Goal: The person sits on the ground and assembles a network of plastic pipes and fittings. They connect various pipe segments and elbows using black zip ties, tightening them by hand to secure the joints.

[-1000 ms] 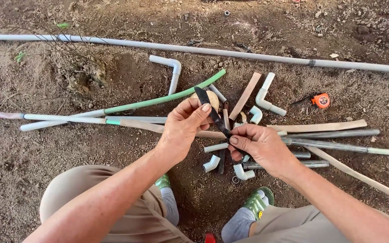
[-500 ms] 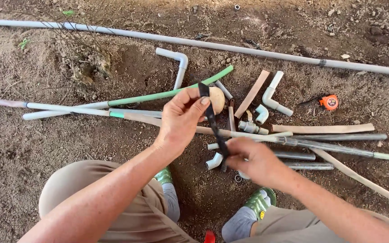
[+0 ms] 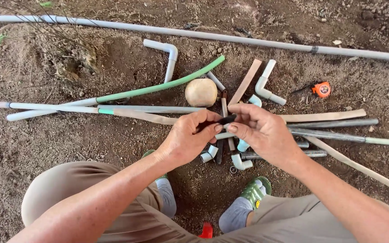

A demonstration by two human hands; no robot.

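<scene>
My left hand (image 3: pixel 190 139) and my right hand (image 3: pixel 262 130) meet over a pile of pipe pieces on bare soil. Both pinch a short black strip (image 3: pixel 219 121) held level between their fingertips. Just beyond the hands lies a round tan stone (image 3: pixel 201 92). Under the hands lie small white pipe elbows (image 3: pixel 241 163) and short grey pipe offcuts (image 3: pixel 311 154).
A long grey pipe (image 3: pixel 230 37) runs across the top. A green pipe (image 3: pixel 158 85), a white elbow pipe (image 3: pixel 167 56), wooden slats (image 3: pixel 323 116) and an orange tape measure (image 3: pixel 322 89) lie around. My knees and green shoes (image 3: pixel 255 191) are at the bottom.
My left hand has come down from above the stone toward me. My right hand has risen to meet it, and the black strip has turned from hanging upright to level.
</scene>
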